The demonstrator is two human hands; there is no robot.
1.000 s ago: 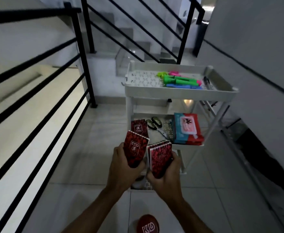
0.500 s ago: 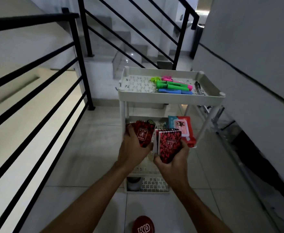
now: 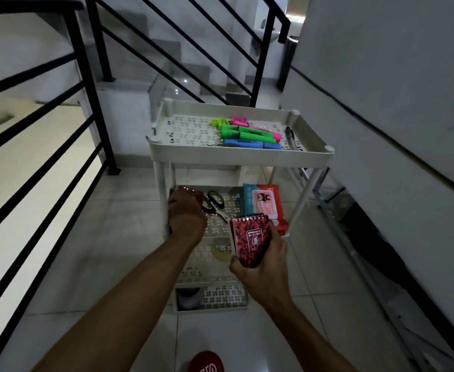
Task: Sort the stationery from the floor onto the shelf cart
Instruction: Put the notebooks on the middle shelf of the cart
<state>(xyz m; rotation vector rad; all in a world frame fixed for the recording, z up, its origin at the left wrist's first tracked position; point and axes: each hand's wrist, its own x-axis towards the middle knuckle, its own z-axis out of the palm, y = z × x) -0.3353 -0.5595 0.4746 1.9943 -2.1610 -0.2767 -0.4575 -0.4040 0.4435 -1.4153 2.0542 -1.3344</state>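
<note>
Just red-patterned spiral notebook (image 3: pixel 251 238) in right hand (image 3: pixel 263 267)

On the cart (image 3: pixel 236 157): two green highlighters (image 3: pixel 244 132), one blue (image 3: pixel 250 143), one scissors (image 3: pixel 215 204), two red notebooks (image 3: pixel 251 241).

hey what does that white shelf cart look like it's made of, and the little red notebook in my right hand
The shelf cart looks like moulded plastic, off-white and matt: its trays carry a punched cut-out pattern and capped round posts. The notebook in your right hand looks like paper pages under a glossy printed card or plastic cover, bound along the top by a spiral, probably wire; the dim light leaves that open.
</note>
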